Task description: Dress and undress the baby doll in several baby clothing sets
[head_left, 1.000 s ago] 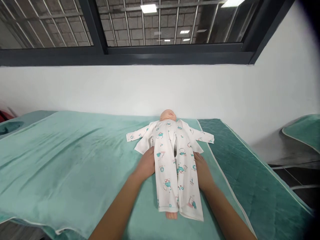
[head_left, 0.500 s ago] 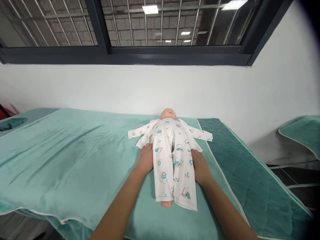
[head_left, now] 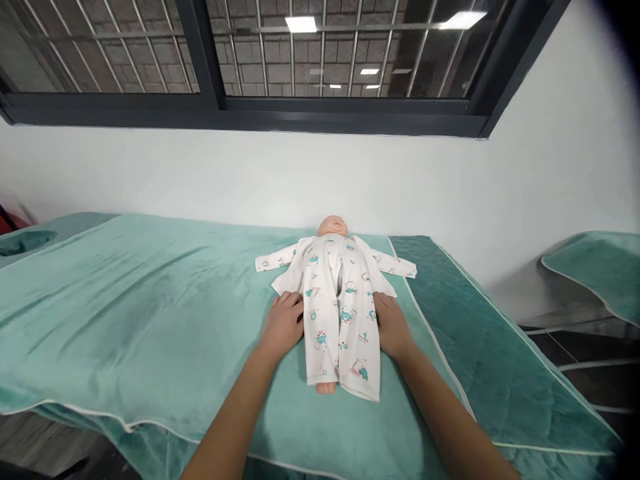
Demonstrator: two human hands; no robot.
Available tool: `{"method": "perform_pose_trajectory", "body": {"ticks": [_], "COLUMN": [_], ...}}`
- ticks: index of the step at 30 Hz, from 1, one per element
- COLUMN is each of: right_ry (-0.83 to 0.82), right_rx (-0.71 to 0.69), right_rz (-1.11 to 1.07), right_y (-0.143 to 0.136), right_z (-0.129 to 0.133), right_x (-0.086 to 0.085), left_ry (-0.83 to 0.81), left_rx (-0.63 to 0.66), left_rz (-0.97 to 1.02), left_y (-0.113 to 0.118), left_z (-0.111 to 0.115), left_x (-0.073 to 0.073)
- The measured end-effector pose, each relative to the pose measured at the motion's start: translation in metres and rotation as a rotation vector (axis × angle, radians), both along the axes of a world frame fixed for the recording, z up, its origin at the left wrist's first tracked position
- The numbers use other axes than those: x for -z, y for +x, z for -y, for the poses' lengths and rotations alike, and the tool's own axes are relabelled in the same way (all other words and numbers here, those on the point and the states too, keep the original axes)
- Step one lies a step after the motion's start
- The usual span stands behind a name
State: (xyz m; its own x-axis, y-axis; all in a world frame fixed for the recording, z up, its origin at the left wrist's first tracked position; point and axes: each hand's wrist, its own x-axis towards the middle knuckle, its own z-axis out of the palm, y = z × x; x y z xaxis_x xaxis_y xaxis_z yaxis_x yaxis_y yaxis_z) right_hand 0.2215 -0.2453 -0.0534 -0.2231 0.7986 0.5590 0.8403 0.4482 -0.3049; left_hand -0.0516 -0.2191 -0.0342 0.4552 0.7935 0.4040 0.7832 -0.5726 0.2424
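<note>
1. We see the doll (head_left: 333, 225) lying on its back at the centre of the frame, its head toward the white wall (head_left: 240, 175) and its feet end toward us.
2. White printed trousers (head_left: 320, 327) lie along its body, reaching up close to the chin; one bare foot (head_left: 326, 388) shows below the hem of the leg on the picture's left.
3. Beneath the trousers, a matching jacket (head_left: 289, 275) spreads out, its sleeves stretched toward both sides of the frame; we cannot tell whether arms fill them.
4. Our left hand (head_left: 283, 325) rests left of centre, against the trousers' outer edge. Its fingers are bent and close together, but we cannot tell whether they pinch the cloth.
5. Our right hand (head_left: 393, 325) rests right of centre, at the opposite edge. Its fingers are bent too, partly hidden by the fabric, so we cannot tell whether they grip it.
6. Under everything we have a pale green blanket (head_left: 150, 333), filling the left and middle; a darker quilted cover (head_left: 465, 340) lies at lower right.
7. Across the top of the frame runs a dark window frame (head_left: 325, 118), with metal bars (head_left: 323, 57) behind the glass.
</note>
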Motion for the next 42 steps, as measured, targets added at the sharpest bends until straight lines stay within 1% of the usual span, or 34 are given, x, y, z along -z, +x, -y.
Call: {"method": "perform_pose_trajectory", "body": {"ticks": [3,5,6,8,10,12,14,16,19,21,24,26,29,32,34,36,39,40,42], "right_ry": [0.015,0.013,0.008,-0.007,-0.021,-0.032,-0.042,-0.049,-0.051,-0.036,0.012,0.023,-0.036,-0.09,-0.094,-0.09,-0.086,-0.086,-0.087], "right_rx": [-0.014,-0.022,-0.021,-0.014,-0.01,-0.013,-0.02,-0.029,-0.036,-0.043,-0.061,-0.074,-0.091,-0.085,-0.082,-0.073,-0.056,-0.053,-0.055], "right_rz": [-0.035,-0.05,-0.053,-0.055,-0.061,-0.07,-0.075,-0.073,-0.073,-0.084,-0.108,-0.112,-0.085,-0.066,-0.059,-0.047,-0.033,-0.031,-0.035], "right_y": [0.0,0.001,0.001,0.001,0.001,0.001,0.001,0.001,0.002,0.002,0.004,0.004,0.002,0.0,0.0,0.001,0.002,0.002,0.002], "right_z": [0.001,0.0,-0.001,-0.002,-0.003,-0.004,-0.005,-0.006,-0.006,-0.005,-0.003,-0.001,-0.001,-0.001,0.0,0.0,0.001,0.001,0.0], "right_x": [0.0,0.001,0.001,0.003,0.004,0.005,0.005,0.006,0.006,0.005,0.004,0.003,0.002,0.001,0.0,0.0,-0.001,-0.002,-0.003], "left_ry": [-0.007,-0.043,-0.079,-0.199,-0.368,-0.507,-0.6,-0.666,-0.75,-0.777,-0.747,-0.733,-0.754,-0.734,-0.683,-0.579,-0.325,-0.263,-0.222], "left_rx": [0.019,0.039,0.048,0.027,-0.04,-0.101,-0.095,-0.044,-0.008,-0.011,-0.021,-0.043,-0.086,-0.072,-0.086,-0.172,-0.369,-0.43,-0.536], "left_rz": [0.032,0.112,0.195,0.454,0.707,0.844,0.896,0.944,1.014,1.075,1.147,1.147,1.114,1.063,0.99,0.885,0.648,0.56,0.396], "left_y": [-0.001,-0.002,-0.002,-0.003,-0.002,0.003,0.01,0.02,0.035,0.042,0.049,0.051,0.05,0.043,0.033,0.021,0.005,0.002,0.0], "left_z": [-0.001,-0.002,-0.001,0.001,0.007,0.014,0.021,0.026,0.027,0.024,0.018,0.016,0.018,0.02,0.016,0.006,-0.014,-0.021,-0.032], "left_x": [0.0,-0.002,-0.002,-0.004,-0.007,-0.01,-0.014,-0.02,-0.029,-0.035,-0.043,-0.045,-0.044,-0.037,-0.03,-0.022,-0.011,-0.008,-0.006]}}
